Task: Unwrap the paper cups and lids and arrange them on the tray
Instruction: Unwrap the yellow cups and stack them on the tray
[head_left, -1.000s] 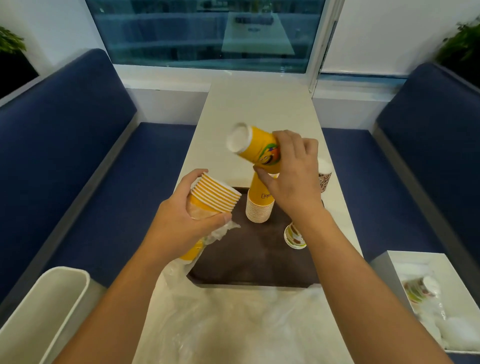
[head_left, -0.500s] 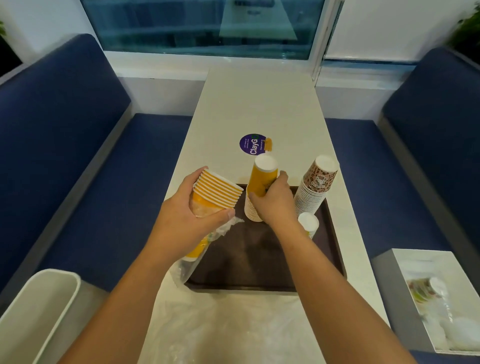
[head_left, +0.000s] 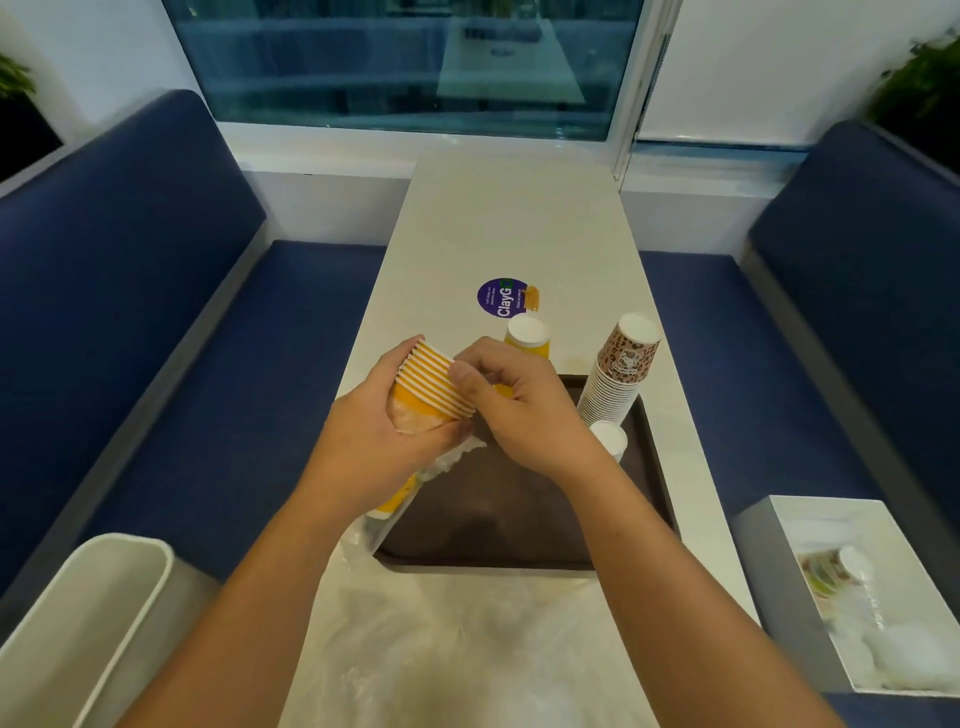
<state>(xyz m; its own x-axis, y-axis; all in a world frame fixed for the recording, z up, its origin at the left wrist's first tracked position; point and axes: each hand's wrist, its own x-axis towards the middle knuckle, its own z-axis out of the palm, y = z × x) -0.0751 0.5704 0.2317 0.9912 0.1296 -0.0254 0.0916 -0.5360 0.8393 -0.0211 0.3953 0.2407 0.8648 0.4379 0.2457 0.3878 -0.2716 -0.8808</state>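
A: Where was the yellow cup stack (head_left: 434, 387)?
B: In the left hand (head_left: 374, 441), its grip wrapped round the middle, above the left edge of the tray (head_left: 519, 519), base end in the wrapper (head_left: 395, 514).
A: Its long axis?
B: Tilted, rims up toward the right hand (head_left: 524, 410), the nearer one, whose narrow grip pinched the top rim.

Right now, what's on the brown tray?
A leopard-print cup stack, a small white-bottomed cup before it, and a yellow cup stack whose base the right hand hides. The tray's far-left corner is covered.
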